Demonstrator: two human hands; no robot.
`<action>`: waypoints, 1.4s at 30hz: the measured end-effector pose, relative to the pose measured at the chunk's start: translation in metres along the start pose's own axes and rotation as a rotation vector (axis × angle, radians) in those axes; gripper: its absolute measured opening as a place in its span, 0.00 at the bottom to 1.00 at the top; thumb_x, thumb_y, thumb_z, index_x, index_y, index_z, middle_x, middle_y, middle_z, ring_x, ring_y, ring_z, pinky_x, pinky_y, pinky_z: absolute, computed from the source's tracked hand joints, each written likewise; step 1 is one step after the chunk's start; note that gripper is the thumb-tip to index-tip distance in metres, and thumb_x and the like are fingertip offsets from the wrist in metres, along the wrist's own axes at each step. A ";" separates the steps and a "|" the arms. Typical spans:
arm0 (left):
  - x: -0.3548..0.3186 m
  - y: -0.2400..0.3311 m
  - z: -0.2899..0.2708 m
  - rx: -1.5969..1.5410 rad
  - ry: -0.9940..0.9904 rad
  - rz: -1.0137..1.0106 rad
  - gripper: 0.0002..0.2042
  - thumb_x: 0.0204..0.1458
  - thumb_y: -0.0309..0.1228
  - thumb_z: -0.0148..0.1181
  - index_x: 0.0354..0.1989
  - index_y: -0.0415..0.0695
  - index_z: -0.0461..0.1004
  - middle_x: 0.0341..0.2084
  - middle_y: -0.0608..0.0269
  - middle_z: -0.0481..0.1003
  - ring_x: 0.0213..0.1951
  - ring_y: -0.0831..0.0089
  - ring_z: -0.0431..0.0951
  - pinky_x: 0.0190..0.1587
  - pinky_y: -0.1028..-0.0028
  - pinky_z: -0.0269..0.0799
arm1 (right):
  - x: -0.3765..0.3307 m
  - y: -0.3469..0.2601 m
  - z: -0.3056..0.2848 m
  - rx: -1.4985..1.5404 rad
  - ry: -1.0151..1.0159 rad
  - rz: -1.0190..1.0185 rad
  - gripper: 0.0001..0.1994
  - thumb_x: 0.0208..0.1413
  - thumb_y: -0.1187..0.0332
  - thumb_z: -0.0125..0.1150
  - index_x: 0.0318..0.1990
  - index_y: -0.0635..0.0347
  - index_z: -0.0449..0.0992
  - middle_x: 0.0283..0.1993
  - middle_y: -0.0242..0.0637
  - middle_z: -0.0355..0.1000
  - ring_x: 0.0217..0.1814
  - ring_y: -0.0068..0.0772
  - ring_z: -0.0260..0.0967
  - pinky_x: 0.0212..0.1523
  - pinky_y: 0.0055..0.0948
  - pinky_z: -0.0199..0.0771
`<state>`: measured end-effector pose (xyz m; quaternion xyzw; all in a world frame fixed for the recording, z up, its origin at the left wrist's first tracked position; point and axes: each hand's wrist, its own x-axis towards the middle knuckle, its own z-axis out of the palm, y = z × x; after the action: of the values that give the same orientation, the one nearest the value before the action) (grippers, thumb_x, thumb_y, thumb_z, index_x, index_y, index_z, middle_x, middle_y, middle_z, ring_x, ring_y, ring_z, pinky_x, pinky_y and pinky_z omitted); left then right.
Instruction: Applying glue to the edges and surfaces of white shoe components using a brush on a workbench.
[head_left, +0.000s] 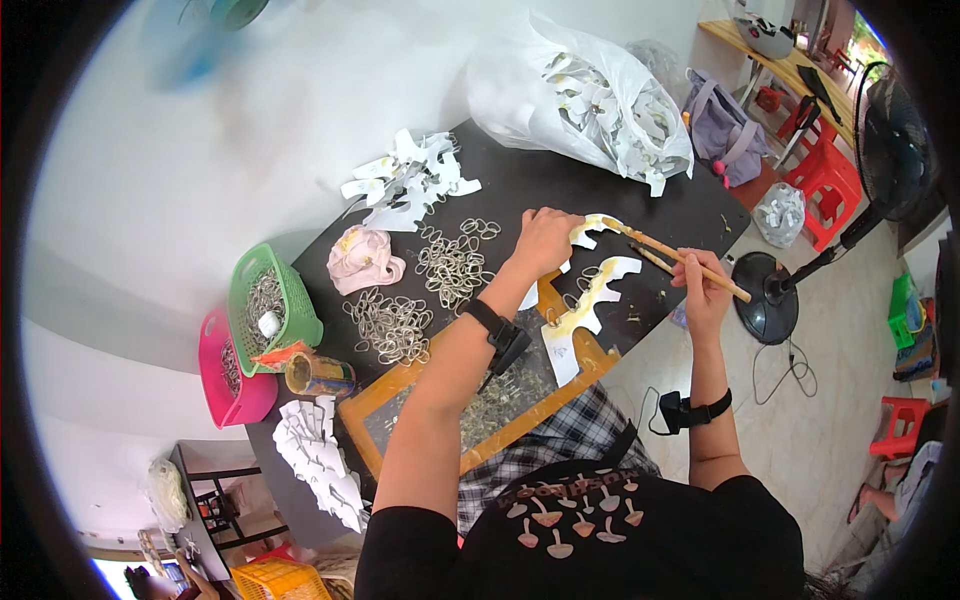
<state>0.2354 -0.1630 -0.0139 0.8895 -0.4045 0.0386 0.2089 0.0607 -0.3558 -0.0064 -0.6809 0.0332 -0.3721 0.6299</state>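
My right hand (705, 285) is closed round a long wooden brush (690, 262), its far end at a white cut-out piece (597, 220) smeared with yellow. A darker thin stick, or a shadow, shows just under the brush. My left hand (548, 240) grips the left edge of that same piece, its fingertips partly hidden. Nearer to me, a second white cut-out piece (588, 315) with a yellow smear and a few metal rings lies partly over a brown-framed board (395, 398). Loose metal rings (452, 265) are heaped left of my left hand, on the black table (520, 190).
White pieces are piled at the back (410, 185) and front left (318, 455). A pink cloth (362, 262), a stained jar (320, 375), a green basket (305, 310) and a pink basket (245, 405) stand left. A large plastic bag (510, 100) sits behind; a fan (765, 300) stands right.
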 end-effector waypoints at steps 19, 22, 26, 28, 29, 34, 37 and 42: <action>-0.012 -0.041 -0.041 -0.035 0.032 -0.043 0.11 0.43 0.26 0.59 0.38 0.43 0.76 0.35 0.53 0.76 0.43 0.57 0.76 0.45 0.64 0.71 | -0.004 0.002 -0.002 0.008 0.009 0.019 0.08 0.61 0.73 0.51 0.38 0.68 0.74 0.29 0.34 0.71 0.27 0.16 0.67 0.28 0.15 0.68; -0.028 -0.063 -0.075 -0.019 -0.153 -0.089 0.10 0.41 0.27 0.63 0.34 0.42 0.79 0.32 0.53 0.77 0.38 0.57 0.77 0.42 0.66 0.73 | -0.004 0.006 -0.005 0.031 0.002 0.009 0.08 0.61 0.73 0.50 0.39 0.68 0.74 0.30 0.34 0.70 0.28 0.17 0.67 0.29 0.16 0.69; -0.049 -0.076 -0.088 0.043 -0.373 -0.152 0.09 0.39 0.26 0.64 0.32 0.44 0.80 0.32 0.53 0.78 0.38 0.57 0.77 0.42 0.64 0.73 | -0.004 0.008 -0.008 0.022 -0.003 0.021 0.08 0.61 0.73 0.50 0.39 0.68 0.73 0.30 0.34 0.70 0.28 0.17 0.67 0.29 0.16 0.69; -0.060 -0.078 -0.081 0.028 -0.343 -0.091 0.08 0.36 0.25 0.65 0.28 0.44 0.79 0.32 0.54 0.76 0.39 0.57 0.76 0.41 0.63 0.72 | -0.004 0.010 -0.007 0.032 0.007 0.015 0.08 0.61 0.73 0.49 0.40 0.67 0.73 0.29 0.34 0.70 0.28 0.17 0.67 0.29 0.16 0.69; -0.062 -0.077 -0.077 0.083 -0.349 -0.032 0.06 0.35 0.25 0.65 0.25 0.43 0.78 0.32 0.54 0.75 0.39 0.56 0.75 0.40 0.62 0.72 | -0.004 0.010 -0.008 0.033 0.007 0.016 0.08 0.61 0.73 0.49 0.40 0.67 0.73 0.29 0.34 0.70 0.28 0.17 0.67 0.29 0.16 0.69; -0.075 -0.091 -0.065 0.180 -0.232 0.136 0.02 0.41 0.24 0.61 0.23 0.42 0.74 0.27 0.56 0.70 0.38 0.58 0.72 0.41 0.63 0.69 | -0.006 0.010 -0.004 0.062 0.007 0.044 0.08 0.61 0.73 0.50 0.40 0.67 0.74 0.29 0.33 0.70 0.28 0.16 0.67 0.29 0.15 0.68; -0.057 -0.071 -0.067 0.045 -0.150 -0.032 0.03 0.43 0.24 0.60 0.25 0.39 0.74 0.26 0.53 0.73 0.34 0.58 0.75 0.40 0.65 0.71 | -0.006 0.010 -0.005 0.080 -0.001 0.041 0.08 0.61 0.72 0.50 0.40 0.66 0.74 0.29 0.33 0.70 0.28 0.16 0.66 0.29 0.15 0.68; -0.016 -0.033 -0.055 -0.208 -0.067 -0.058 0.05 0.44 0.23 0.58 0.30 0.36 0.74 0.26 0.51 0.77 0.31 0.60 0.79 0.36 0.69 0.73 | -0.006 0.011 -0.004 0.062 0.003 0.029 0.08 0.61 0.72 0.50 0.39 0.67 0.74 0.29 0.33 0.71 0.28 0.16 0.66 0.29 0.15 0.68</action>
<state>0.2547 -0.1105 0.0209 0.8751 -0.3870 -0.0395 0.2877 0.0591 -0.3581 -0.0194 -0.6600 0.0325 -0.3648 0.6559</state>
